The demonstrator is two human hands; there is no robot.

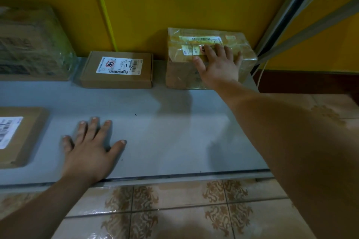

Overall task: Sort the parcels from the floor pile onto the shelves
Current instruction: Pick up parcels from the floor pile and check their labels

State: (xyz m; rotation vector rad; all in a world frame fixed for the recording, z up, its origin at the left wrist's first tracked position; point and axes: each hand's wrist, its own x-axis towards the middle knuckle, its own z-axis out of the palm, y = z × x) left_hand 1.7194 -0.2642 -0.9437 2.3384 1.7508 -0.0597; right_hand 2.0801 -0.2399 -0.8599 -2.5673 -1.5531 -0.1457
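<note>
A brown parcel wrapped in clear tape (184, 72) stands at the back right of the grey shelf (165, 132), against the yellow wall. My right hand (219, 62) lies flat on its front top edge, fingers spread over the labels, not closed around it. My left hand (91, 147) rests palm down on the bare shelf surface near the front edge, fingers apart, holding nothing. A flat cardboard box with a white label (118, 70) sits just left of the taped parcel.
A large plastic-wrapped carton (33, 44) fills the back left. Another labelled flat box (17, 136) lies at the front left. A metal shelf post (287, 13) rises at the right. Patterned floor tiles (174, 209) lie below the shelf edge.
</note>
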